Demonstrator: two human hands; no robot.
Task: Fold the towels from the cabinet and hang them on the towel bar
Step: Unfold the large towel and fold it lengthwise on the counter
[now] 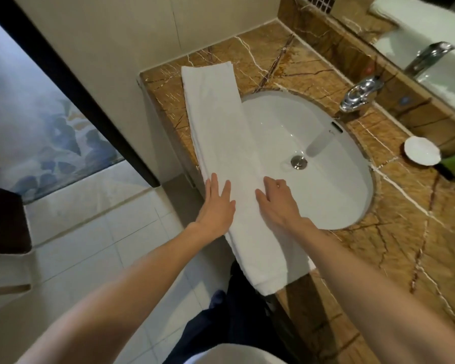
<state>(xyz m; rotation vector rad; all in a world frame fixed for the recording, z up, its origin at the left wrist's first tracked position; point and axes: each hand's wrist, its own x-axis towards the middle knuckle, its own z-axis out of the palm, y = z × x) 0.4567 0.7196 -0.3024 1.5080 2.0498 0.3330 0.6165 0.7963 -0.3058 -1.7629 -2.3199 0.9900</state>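
The towel lies as a long folded strip down the left side of the surface, its right edge over the sink rim and its near end hanging past the front. It looks soft, light and floppy, so I'd take it by the ends or corners. My left hand lies flat on its left edge. My right hand presses the middle, fingers spread and gripping nothing. Both forearms reach straight ahead.
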